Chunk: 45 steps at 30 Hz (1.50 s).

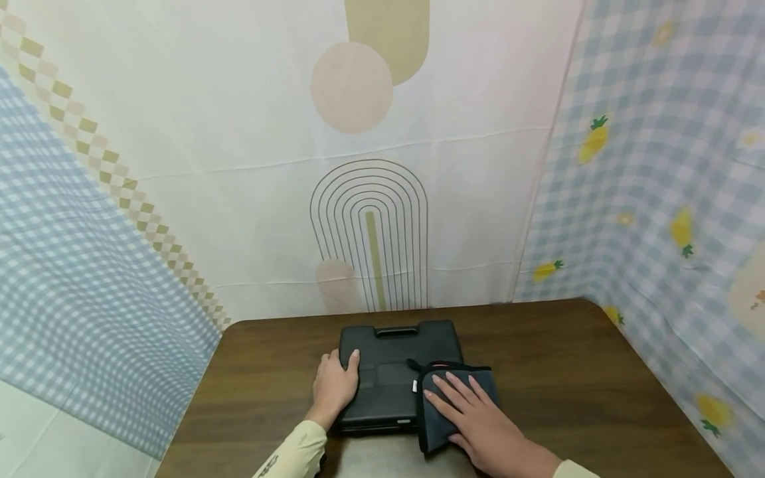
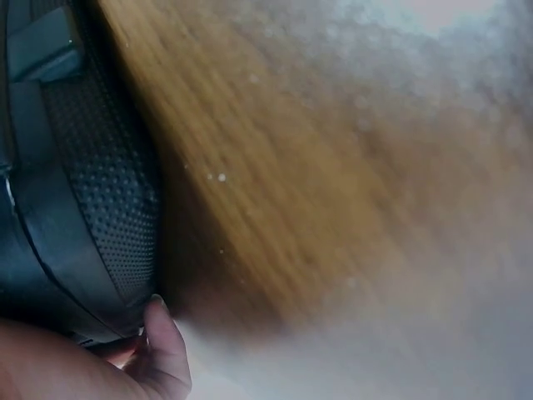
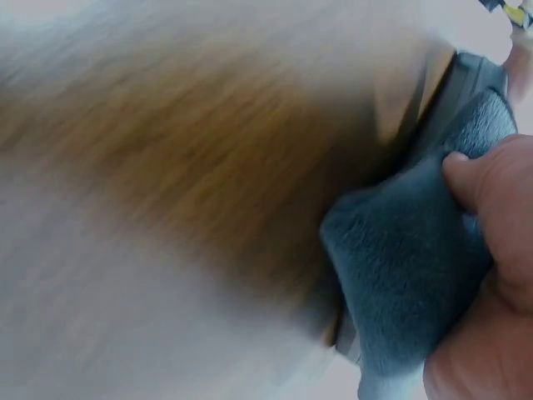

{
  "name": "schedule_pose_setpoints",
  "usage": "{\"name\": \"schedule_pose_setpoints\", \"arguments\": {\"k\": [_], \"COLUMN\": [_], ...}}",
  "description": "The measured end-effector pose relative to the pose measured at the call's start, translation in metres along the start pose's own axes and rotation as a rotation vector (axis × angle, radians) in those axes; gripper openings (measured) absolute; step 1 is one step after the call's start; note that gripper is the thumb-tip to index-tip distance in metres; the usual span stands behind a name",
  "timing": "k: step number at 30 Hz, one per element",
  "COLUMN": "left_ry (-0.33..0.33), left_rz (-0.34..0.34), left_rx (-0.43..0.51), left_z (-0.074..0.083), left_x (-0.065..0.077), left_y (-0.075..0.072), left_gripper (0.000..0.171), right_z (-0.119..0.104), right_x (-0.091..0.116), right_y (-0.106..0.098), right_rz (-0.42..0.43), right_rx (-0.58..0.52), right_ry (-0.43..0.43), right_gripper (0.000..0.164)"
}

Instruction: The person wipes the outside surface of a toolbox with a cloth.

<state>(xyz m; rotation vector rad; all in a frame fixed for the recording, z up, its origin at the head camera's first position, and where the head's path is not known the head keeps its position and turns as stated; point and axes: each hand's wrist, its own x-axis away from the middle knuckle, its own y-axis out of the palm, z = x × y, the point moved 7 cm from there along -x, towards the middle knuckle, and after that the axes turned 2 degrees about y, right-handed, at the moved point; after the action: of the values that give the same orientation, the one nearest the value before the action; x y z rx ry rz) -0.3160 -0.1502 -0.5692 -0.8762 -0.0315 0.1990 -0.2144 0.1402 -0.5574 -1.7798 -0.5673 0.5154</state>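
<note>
A black hard plastic case [image 1: 397,348] with a carry handle lies on the wooden table, its handle toward the wall. My left hand [image 1: 336,386] holds the case by its left side, thumb on the lid. In the left wrist view, a fingertip is at a corner of the dimpled case [image 2: 112,196]. A dark grey cloth [image 1: 435,430] with black edging, a white tag and a loop covers the case's right part. My right hand [image 1: 478,418] presses on this cloth with straight fingers. The right wrist view shows the fuzzy cloth [image 3: 400,258] hanging over the case's side.
The brown wooden table [image 1: 550,372] meets a patterned cloth wall [image 1: 478,219] just behind the case. Checked blue curtains [image 1: 615,166] flank both sides. A pale glossy reflection shows on the table in front of the case.
</note>
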Motion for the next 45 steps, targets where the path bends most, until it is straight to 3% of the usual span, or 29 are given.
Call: {"name": "schedule_pose_setpoints", "arguments": {"k": [10, 15, 24, 35, 45], "left_ry": [-0.001, -0.001, 0.013, 0.019, 0.041], "left_rz": [0.001, 0.005, 0.005, -0.003, -0.009], "left_rx": [-0.003, 0.002, 0.011, -0.016, -0.043], "left_z": [-0.002, -0.001, 0.001, -0.001, 0.002], "left_x": [0.0, 0.0, 0.001, -0.001, 0.0], "left_y": [0.0, 0.0, 0.001, -0.001, -0.001], "left_gripper": [0.069, 0.068, 0.066, 0.069, 0.067], "right_z": [0.02, 0.021, 0.017, 0.022, 0.039], "right_x": [0.013, 0.015, 0.014, -0.01, -0.038], "right_y": [0.0, -0.002, -0.009, -0.016, -0.025], "right_rz": [-0.072, -0.054, 0.028, -0.012, -0.071], "right_rx": [-0.197, -0.233, -0.294, -0.345, -0.351], "right_ry": [0.066, 0.078, 0.091, 0.13, 0.174], "right_gripper": [0.089, 0.076, 0.067, 0.068, 0.073]}}
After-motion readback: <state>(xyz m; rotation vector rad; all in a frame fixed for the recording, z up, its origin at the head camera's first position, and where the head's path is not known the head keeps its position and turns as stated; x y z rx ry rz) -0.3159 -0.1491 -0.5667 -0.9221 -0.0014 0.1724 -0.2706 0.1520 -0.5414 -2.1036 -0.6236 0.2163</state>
